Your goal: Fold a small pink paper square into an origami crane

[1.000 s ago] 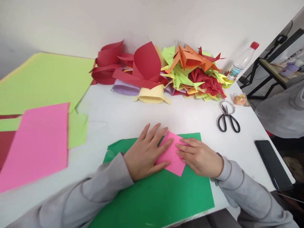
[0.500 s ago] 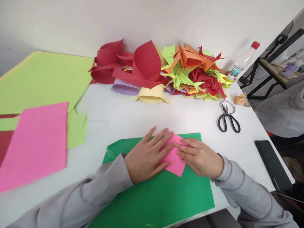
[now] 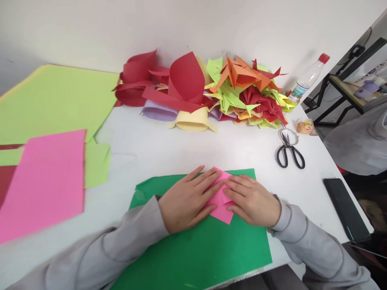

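Note:
A small folded piece of pink paper [image 3: 222, 213] lies on a green sheet [image 3: 205, 249], with crease lines and a folded flap showing on its face. My left hand [image 3: 190, 199] rests flat over the paper's left side, fingers stretched out and slightly apart. From the right, my right hand [image 3: 252, 197] lays its extended fingertips on the paper's right side, beside the flap. The fingertips of both hands nearly meet at the middle of the paper. Part of the paper is hidden under the fingers.
Rolled paper shapes [image 3: 187, 80] and a pile of folded paper pieces [image 3: 248, 88] stand along the wall. At right are scissors [image 3: 289, 151], a bottle [image 3: 305, 82], a small packet [image 3: 304, 127] and a black phone [image 3: 346, 209]. Pink [image 3: 54, 173] and light green [image 3: 60, 100] sheets lie left.
My right hand has shifted slightly left over the pink paper, and the flap's edge now shows more clearly. My left hand has hardly moved; its index finger sits a little lower.

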`<act>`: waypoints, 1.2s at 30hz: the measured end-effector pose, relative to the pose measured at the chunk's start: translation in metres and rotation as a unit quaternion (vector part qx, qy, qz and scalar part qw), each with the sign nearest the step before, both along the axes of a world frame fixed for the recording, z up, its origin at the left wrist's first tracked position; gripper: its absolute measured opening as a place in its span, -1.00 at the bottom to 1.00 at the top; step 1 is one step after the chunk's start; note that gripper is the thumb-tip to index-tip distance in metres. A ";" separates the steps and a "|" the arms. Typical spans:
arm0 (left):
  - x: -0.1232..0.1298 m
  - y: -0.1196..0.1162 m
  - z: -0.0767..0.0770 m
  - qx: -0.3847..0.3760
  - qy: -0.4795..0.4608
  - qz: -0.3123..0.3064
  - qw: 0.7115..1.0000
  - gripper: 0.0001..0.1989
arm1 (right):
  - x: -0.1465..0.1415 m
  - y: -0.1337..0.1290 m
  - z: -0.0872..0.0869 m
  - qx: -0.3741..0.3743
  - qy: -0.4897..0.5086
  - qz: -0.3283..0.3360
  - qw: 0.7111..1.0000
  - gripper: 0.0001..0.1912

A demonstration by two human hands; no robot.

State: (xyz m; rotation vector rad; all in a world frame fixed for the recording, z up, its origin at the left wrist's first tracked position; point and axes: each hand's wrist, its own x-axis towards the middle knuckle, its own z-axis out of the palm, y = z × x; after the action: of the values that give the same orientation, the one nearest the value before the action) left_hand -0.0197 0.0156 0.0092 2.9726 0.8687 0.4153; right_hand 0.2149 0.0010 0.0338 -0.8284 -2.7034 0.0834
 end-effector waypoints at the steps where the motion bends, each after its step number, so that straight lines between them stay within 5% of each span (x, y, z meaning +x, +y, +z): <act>1: 0.000 0.000 0.000 0.000 0.000 -0.002 1.000 -0.51 | -0.001 -0.001 0.000 0.005 -0.006 -0.002 1.000 -0.63; 18: 0.000 -0.001 0.000 0.003 -0.017 0.012 1.000 -0.51 | 0.006 -0.012 0.016 0.045 -0.031 0.073 0.996 -0.66; 27: -0.002 0.001 -0.004 0.006 -0.010 0.002 1.000 -0.49 | 0.014 0.005 0.010 0.078 0.085 -0.011 0.993 -0.67; 36: 0.001 0.000 -0.003 -0.009 -0.021 0.008 1.000 -0.49 | 0.005 0.009 0.002 0.000 0.010 -0.017 1.000 -0.73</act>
State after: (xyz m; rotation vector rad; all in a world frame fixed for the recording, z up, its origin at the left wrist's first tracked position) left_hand -0.0191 0.0160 0.0066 2.9320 0.8881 0.4651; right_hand 0.2198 0.0100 0.0358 -0.8684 -2.6691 0.0844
